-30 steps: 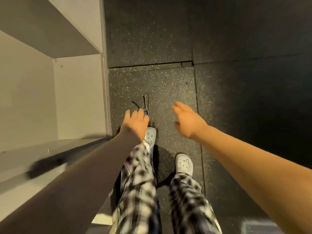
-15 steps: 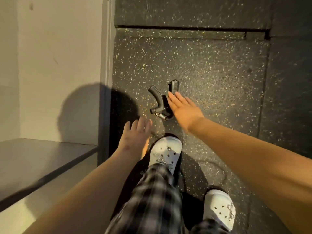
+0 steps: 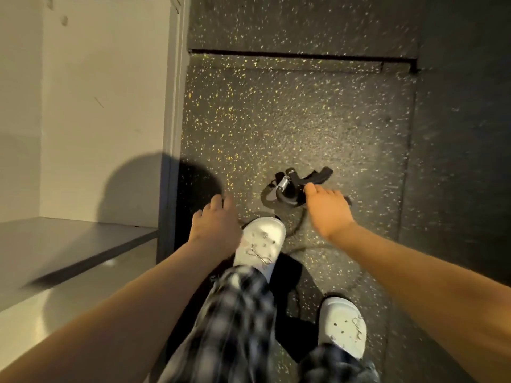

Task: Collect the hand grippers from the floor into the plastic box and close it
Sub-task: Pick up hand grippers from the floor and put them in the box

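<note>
so right hand (image 3: pixel 327 214) is down on the hand gripper (image 3: pixel 289 199) lying on the floor (image 3: pixel 304 120) just ahead of the shoe (image 3: pixel 261 241), fingers hidden so can't tell if they've closed; left hand (image 3: pixel 214 230) hangs loose and empty, probably just balancing the crouch.

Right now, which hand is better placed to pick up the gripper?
Right. The right hand is on the gripper, thumb against its handle. The left hand hangs apart from it, beside the shoe, holding nothing.
</note>
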